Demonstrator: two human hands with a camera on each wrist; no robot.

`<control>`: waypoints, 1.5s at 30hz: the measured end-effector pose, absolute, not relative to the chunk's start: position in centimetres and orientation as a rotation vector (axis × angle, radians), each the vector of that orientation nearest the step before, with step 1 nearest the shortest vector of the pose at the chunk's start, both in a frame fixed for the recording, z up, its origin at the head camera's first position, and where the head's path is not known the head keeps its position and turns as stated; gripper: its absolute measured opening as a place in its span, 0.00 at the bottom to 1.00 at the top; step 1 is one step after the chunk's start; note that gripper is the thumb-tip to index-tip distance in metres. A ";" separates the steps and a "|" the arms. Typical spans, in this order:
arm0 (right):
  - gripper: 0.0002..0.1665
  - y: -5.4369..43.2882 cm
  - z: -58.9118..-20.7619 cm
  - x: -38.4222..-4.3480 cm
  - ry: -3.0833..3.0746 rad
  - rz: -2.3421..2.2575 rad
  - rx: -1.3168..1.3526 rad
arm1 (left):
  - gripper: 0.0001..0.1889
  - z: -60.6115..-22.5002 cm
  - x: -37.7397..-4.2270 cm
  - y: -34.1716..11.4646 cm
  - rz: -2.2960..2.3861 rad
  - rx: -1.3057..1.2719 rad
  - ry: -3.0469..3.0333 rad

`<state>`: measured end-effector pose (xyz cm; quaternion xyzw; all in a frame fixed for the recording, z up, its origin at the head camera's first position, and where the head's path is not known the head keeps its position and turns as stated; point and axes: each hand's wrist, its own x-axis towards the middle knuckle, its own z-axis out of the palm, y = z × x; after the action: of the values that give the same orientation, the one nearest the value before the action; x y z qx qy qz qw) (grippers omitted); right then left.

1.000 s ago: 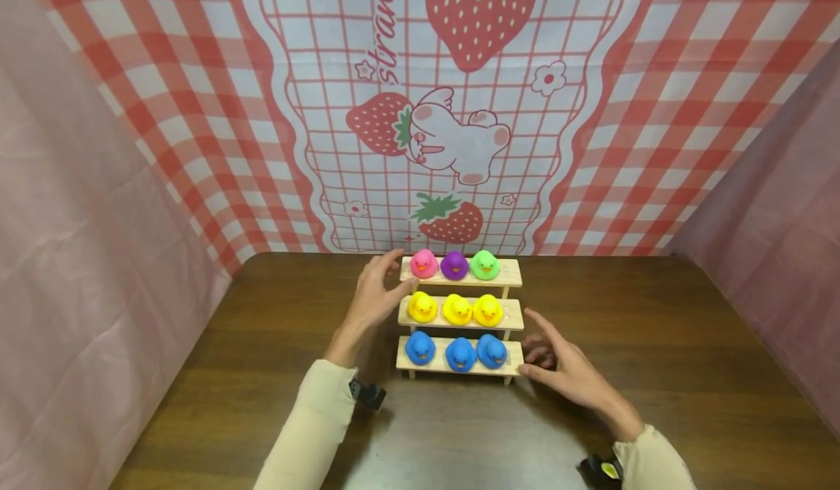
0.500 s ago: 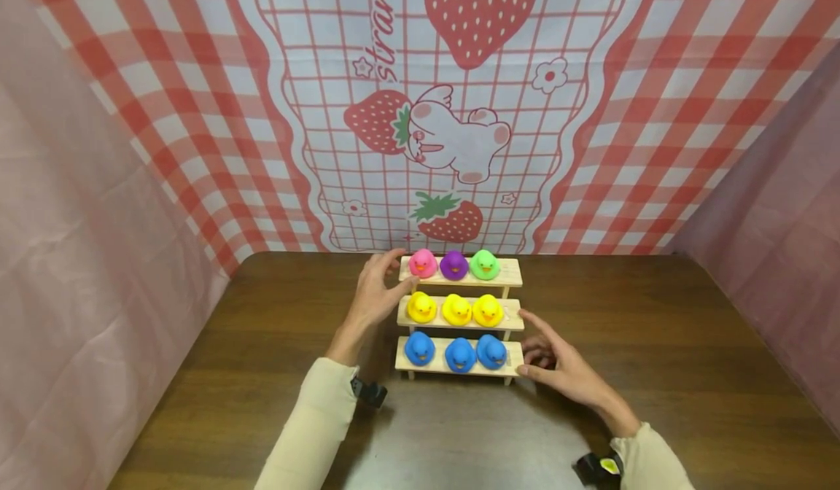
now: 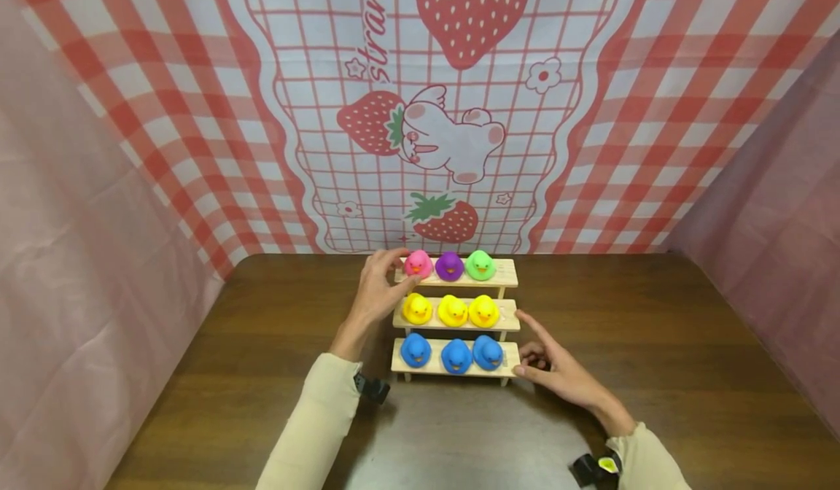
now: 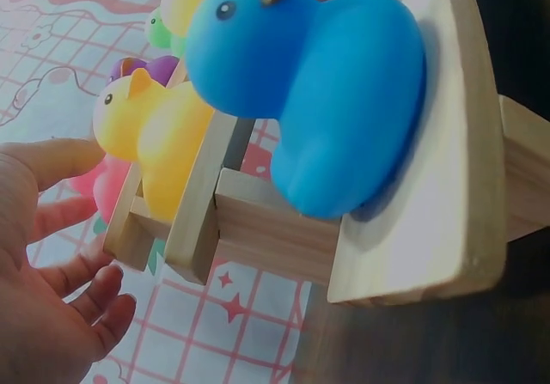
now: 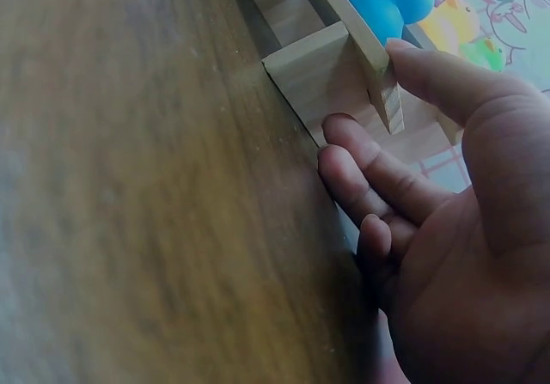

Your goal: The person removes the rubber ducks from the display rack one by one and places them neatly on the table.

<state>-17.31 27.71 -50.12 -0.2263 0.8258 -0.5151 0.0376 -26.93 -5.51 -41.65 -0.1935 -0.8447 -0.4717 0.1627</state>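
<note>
"Head view. Where is the stand?"

"The three-tier wooden stand (image 3: pixel 507 272) is upright at the rear of the brown table (image 3: pixel 433 432), before the strawberry-printed cloth (image 3: pixel 453 144), with a hand at either end. Top tier, from the left: pink duck (image 3: pixel 418 265), purple duck (image 3: pixel 449 266), green duck (image 3: pixel 481 265). Middle tier: three yellow ducks (image 3: pixel 453 310). Lowest tier: three blue ducks (image 3: pixel 456 357)."

"The hands?"

"Left hand (image 3: pixel 377 290): thumb and fingers spread, at the end of the top tier beside the pink duck; whether they touch it I cannot tell. Right hand (image 3: pixel 563 370): index finger stretched to the end of the middle tier, thumb at the lowest."

"Left wrist view?"

"Fingers apart and slightly bent, near the tier ends. A blue duck fills the foreground."

"Right wrist view?"

"Thumb tip against the lowest tier's edge; three fingers bend loosely below, near a leg."
</note>
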 end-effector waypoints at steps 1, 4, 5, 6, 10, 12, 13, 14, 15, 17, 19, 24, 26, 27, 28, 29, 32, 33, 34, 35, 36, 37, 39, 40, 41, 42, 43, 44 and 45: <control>0.52 27.7 -50.1 -17.3 2.530 -1.580 -0.697 | 0.25 -41.7 -27.0 -5.5 -1.340 -0.558 -2.406; 0.52 27.6 -50.1 -17.3 2.521 -1.580 -0.705 | 0.25 -41.6 -27.1 -5.5 -1.313 -0.569 -2.391; 0.52 27.6 -50.1 -17.3 2.517 -1.581 -0.706 | 0.25 -41.6 -27.1 -5.5 -1.309 -0.571 -2.385; 0.52 27.6 -50.1 -17.3 2.515 -1.580 -0.706 | 0.25 -41.6 -27.1 -5.5 -1.304 -0.569 -2.381; 0.52 27.6 -50.1 -17.3 2.505 -1.582 -0.699 | 0.25 -41.6 -27.2 -5.4 -1.285 -0.569 -2.362; 0.52 27.5 -50.0 -17.3 2.500 -1.583 -0.692 | 0.24 -41.5 -27.2 -5.4 -1.278 -0.567 -2.361; 0.52 27.5 -50.0 -17.3 2.500 -1.584 -0.689 | 0.24 -41.4 -27.1 -5.3 -1.281 -0.566 -2.364; 0.52 27.5 -50.0 -17.3 2.501 -1.586 -0.689 | 0.24 -41.4 -27.1 -5.3 -1.284 -0.562 -2.369; 0.52 27.5 -50.0 -17.3 2.500 -1.587 -0.687 | 0.24 -41.4 -27.1 -5.3 -1.286 -0.560 -2.373; 0.52 27.5 -50.0 -17.3 2.505 -1.588 -0.697 | 0.23 -41.3 -27.2 -5.3 -1.299 -0.555 -2.380; 0.52 27.5 -50.0 -17.3 2.509 -1.591 -0.710 | 0.23 -41.3 -27.2 -5.2 -1.312 -0.552 -2.379; 0.52 27.5 -50.0 -17.3 2.512 -1.591 -0.722 | 0.22 -41.2 -27.2 -5.1 -1.320 -0.542 -2.366; 0.52 27.5 -50.0 -17.3 2.508 -1.593 -0.705 | 0.23 -41.2 -27.2 -5.1 -1.326 -0.535 -2.366; 0.52 27.5 -50.0 -17.3 2.508 -1.590 -0.698 | 0.23 -41.2 -27.2 -5.2 -1.330 -0.531 -2.367; 0.52 27.6 -50.0 -17.3 2.506 -1.589 -0.694 | 0.23 -41.1 -27.2 -5.2 -1.331 -0.528 -2.365; 0.52 27.6 -50.0 -17.3 2.506 -1.587 -0.687 | 0.23 -41.1 -27.2 -5.3 -1.332 -0.524 -2.364; 0.52 27.7 -50.1 -17.3 2.504 -1.584 -0.684 | 0.23 -41.1 -27.2 -5.5 -1.342 -0.517 -2.348; 0.52 27.8 -50.1 -17.3 2.503 -1.583 -0.689 | 0.22 -41.1 -27.2 -5.6 -1.342 -0.514 -2.340; 0.52 27.8 -50.2 -17.3 2.502 -1.584 -0.694 | 0.22 -41.1 -27.2 -5.7 -1.345 -0.512 -2.334; 0.52 27.8 -50.2 -17.3 2.501 -1.586 -0.698 | 0.22 -41.1 -27.2 -5.8 -1.349 -0.512 -2.327; 0.52 27.9 -50.3 -17.3 2.500 -1.589 -0.701 | 0.22 -41.1 -27.2 -6.0 -1.346 -0.511 -2.321; 0.52 27.9 -50.3 -17.3 2.500 -1.592 -0.703 | 0.22 -41.1 -27.2 -6.1 -1.348 -0.509 -2.314; 0.52 27.9 -50.4 -17.4 2.500 -1.596 -0.709 | 0.22 -41.0 -27.1 -6.5 -1.342 -0.503 -2.307; 0.52 27.9 -50.4 -17.4 2.500 -1.597 -0.710 | 0.22 -41.0 -27.1 -6.7 -1.341 -0.500 -2.304; 0.52 27.9 -50.4 -17.4 2.500 -1.598 -0.710 | 0.22 -41.0 -27.1 -6.9 -1.344 -0.495 -2.301; 0.52 27.9 -50.5 -17.4 2.500 -1.598 -0.710 | 0.21 -41.0 -27.0 -7.1 -1.349 -0.488 -2.299; 0.52 27.9 -50.5 -17.4 2.501 -1.597 -0.710 | 0.22 -40.9 -27.0 -7.3 -1.359 -0.480 -2.298; 0.52 27.9 -50.5 -17.4 2.500 -1.599 -0.711 | 0.22 -40.9 -26.9 -7.5 -1.362 -0.472 -2.299; 0.52 28.0 -50.5 -17.4 2.499 -1.601 -0.712 | 0.21 -40.9 -26.9 -7.7 -1.360 -0.465 -2.299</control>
<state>-17.43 27.95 -50.47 -0.2330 0.8181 -0.5239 0.0448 -26.91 -7.69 -40.93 -0.1675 -0.8283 -0.4901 0.2137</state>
